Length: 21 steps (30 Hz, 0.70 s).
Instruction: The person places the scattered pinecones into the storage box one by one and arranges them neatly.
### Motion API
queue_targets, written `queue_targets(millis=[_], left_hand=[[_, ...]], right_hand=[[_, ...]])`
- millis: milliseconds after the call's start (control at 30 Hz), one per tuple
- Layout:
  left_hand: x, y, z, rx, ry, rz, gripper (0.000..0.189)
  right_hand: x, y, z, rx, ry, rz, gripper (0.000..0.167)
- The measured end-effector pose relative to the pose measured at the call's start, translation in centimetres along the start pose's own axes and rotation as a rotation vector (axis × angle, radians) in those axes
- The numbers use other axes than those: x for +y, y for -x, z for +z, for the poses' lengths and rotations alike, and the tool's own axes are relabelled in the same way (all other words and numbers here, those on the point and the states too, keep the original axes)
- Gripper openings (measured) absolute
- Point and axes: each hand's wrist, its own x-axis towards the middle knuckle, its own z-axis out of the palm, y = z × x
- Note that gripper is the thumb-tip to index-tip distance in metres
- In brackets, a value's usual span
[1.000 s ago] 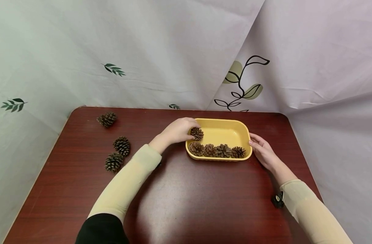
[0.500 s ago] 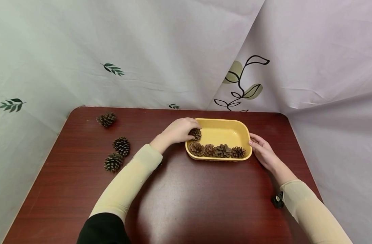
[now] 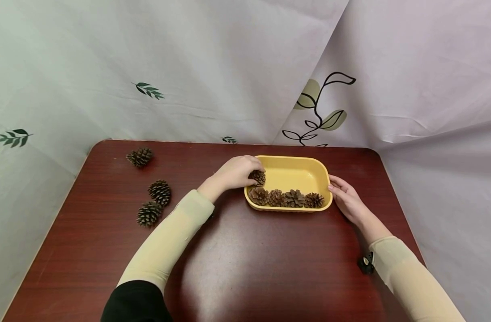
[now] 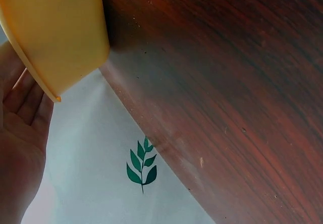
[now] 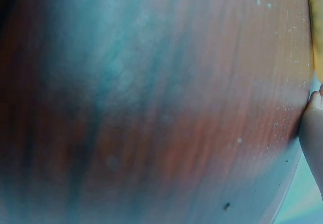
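Note:
At the back of the table stands a yellow rectangular tub [image 3: 295,176]. Along its near wall lies a row of several brown pine cones [image 3: 294,199]. My left hand [image 3: 237,172] reaches over the tub's left end and grips another pine cone [image 3: 258,177] between thumb and fingers, just behind the row. In the left wrist view the left hand [image 4: 25,113] shows beside the tub's outer wall [image 4: 60,37]; the pine cone is hidden there. My right hand [image 3: 347,199] touches the tub's right end with thumb and fingertips, its fingers fairly straight.
Three more pine cones lie on the left of the dark red table [image 3: 245,268]: one at the back [image 3: 139,157], and two close together [image 3: 160,192] nearer me. A white cloth with leaf prints [image 3: 189,67] hangs behind the table.
The left hand's pine cone has shifted slightly left, closer to the tub's left wall. Tub and right hand stay in place.

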Motion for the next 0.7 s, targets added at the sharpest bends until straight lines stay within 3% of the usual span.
queue_targets(millis=[700], left_hand=[[0.32,-0.33,-0.60,-0.019,0.002,-0.021,0.035]], right_hand=[[0.04,-0.03,-0.15,-0.004,0.007,0.007,0.032]])
